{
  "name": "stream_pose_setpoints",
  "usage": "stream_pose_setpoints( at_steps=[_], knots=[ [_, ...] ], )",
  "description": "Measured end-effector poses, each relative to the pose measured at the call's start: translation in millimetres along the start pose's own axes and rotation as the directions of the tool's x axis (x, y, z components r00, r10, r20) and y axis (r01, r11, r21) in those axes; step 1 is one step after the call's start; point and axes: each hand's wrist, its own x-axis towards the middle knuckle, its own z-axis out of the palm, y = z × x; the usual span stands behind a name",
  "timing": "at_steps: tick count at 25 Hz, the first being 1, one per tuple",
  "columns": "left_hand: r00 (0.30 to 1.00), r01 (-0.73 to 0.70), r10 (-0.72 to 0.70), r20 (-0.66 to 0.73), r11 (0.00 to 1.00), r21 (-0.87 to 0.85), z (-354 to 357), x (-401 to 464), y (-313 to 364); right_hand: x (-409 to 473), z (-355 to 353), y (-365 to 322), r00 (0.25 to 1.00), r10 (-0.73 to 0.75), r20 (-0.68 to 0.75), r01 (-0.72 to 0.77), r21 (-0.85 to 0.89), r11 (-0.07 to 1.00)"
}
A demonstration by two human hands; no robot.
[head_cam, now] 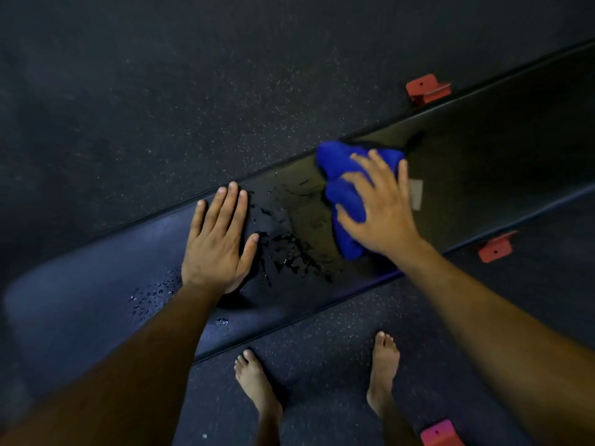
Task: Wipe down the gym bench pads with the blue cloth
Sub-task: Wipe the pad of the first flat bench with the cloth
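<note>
Blue cloth (pixel 343 194) lay bunched on wet bench pad (pixel 483 162), right hand (pixel 380 207) pressing it, fingers spread; left hand (pixel 217 243) lay flat, fingers straight.

**Two bare arms reaching forward, both hands palm down**

Seen from above, the person's two bare forearms extend forward and away from the body. The left hand (pixel 219 239) lies flat, palm down, with its fingers (pixel 225 204) straight and close together and the thumb spread out to the right. The right hand (pixel 380 204) reaches farther forward, also palm down, its fingers (pixel 363 169) splayed and slightly bent, pressing downward; its edges are blurred. The two hands are apart, not touching. Below the arms, two bare feet (pixel 383 371) stand side by side, toes pointing forward.
</note>
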Motion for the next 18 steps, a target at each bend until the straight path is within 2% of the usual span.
stream_pose_setpoints(
  at_steps=[2,3,4,5,7,8,10,12,14,16,18],
  knots=[
    [1.000,-0.009,0.009,-0.007,1.000,0.000,1,0,0,38,4,-10,0.974,0.228,-0.013,-0.228,-0.039,0.973],
    [1.000,-0.009,0.009,-0.005,1.000,0.005,1,0,0,57,9,-26,0.964,0.267,-0.006,-0.267,-0.061,0.962],
    [1.000,-0.007,0.007,0.001,1.000,0.010,2,-1,-1,72,14,-44,0.970,0.241,0.018,-0.239,-0.052,0.970],
    [1.000,-0.004,0.004,0.007,1.000,0.011,2,-1,-2,80,20,-61,0.987,0.154,0.048,-0.154,-0.014,0.988],
    [1.000,-0.002,0.002,0.000,1.000,0.010,1,0,-2,73,29,-84,0.990,-0.103,0.093,0.095,0.082,0.992],
    [1.000,-0.005,0.005,-0.006,1.000,0.012,1,0,-2,60,29,-89,0.977,-0.187,0.098,0.173,0.139,0.975],
    [1.000,-0.009,0.009,-0.006,1.000,0.011,1,-1,-1,32,20,-85,0.973,-0.217,0.082,0.181,0.314,0.932],
    [1.000,-0.004,0.003,0.006,1.000,0.015,0,0,-1,-4,2,-83,0.985,-0.141,0.098,0.073,0.504,0.861],
    [0.999,-0.004,0.004,0.042,1.000,0.003,-3,0,-1,-47,-22,-82,0.993,-0.025,0.118,-0.048,0.579,0.814],
    [0.997,0.000,0.000,0.076,1.000,-0.001,-6,-2,1,-80,-46,-74,0.990,0.123,0.062,-0.137,0.533,0.835],
    [0.992,0.009,-0.008,0.123,1.000,-0.006,-13,-1,4,-100,-65,-55,0.954,0.295,-0.052,-0.244,0.433,0.868]
  ],
)
